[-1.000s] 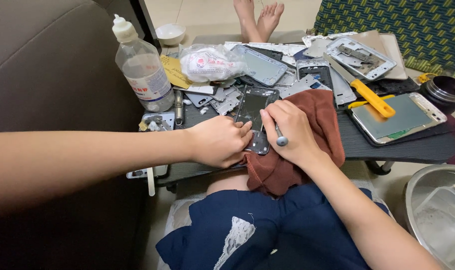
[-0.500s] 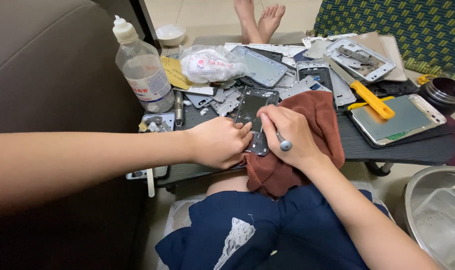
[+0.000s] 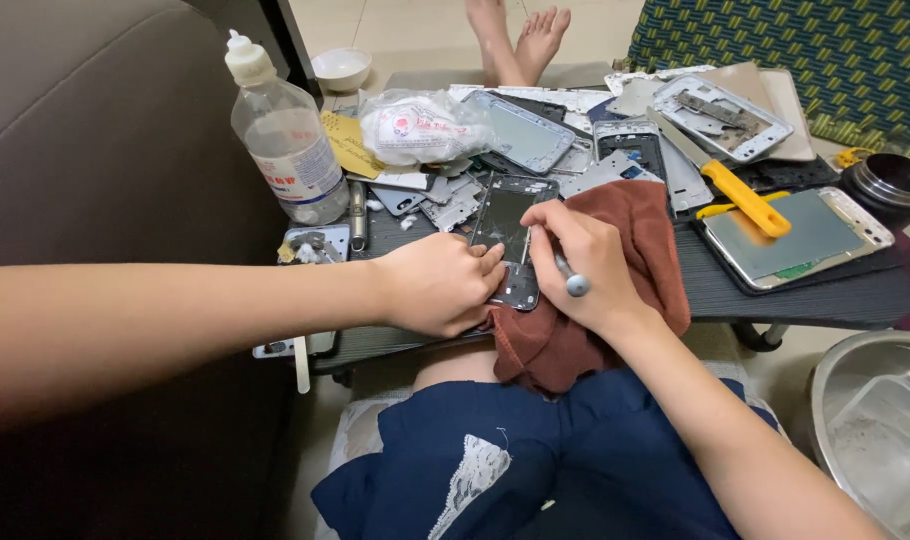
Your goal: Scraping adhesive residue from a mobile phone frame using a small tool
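A dark phone frame with a cracked screen [image 3: 507, 225] lies on the low table [image 3: 715, 290], partly on a brown cloth [image 3: 635, 215]. My left hand [image 3: 440, 285] presses its lower left corner and holds it down. My right hand [image 3: 585, 255] grips a small tool with a round grey end [image 3: 573, 282], its tip hidden against the frame's right edge.
A clear plastic bottle [image 3: 283, 135] stands at the table's left. Several phone frames, screens and back covers [image 3: 615, 140] are piled behind, with a yellow-handled blade [image 3: 740, 195], a white bag [image 3: 420, 125], a dark jar [image 3: 890, 185] and a metal bowl [image 3: 870, 430] at the lower right. Another person's bare feet [image 3: 520, 35] rest beyond.
My right hand has slid a little up along the phone frame's right edge with the tool. My left hand has stayed in place.
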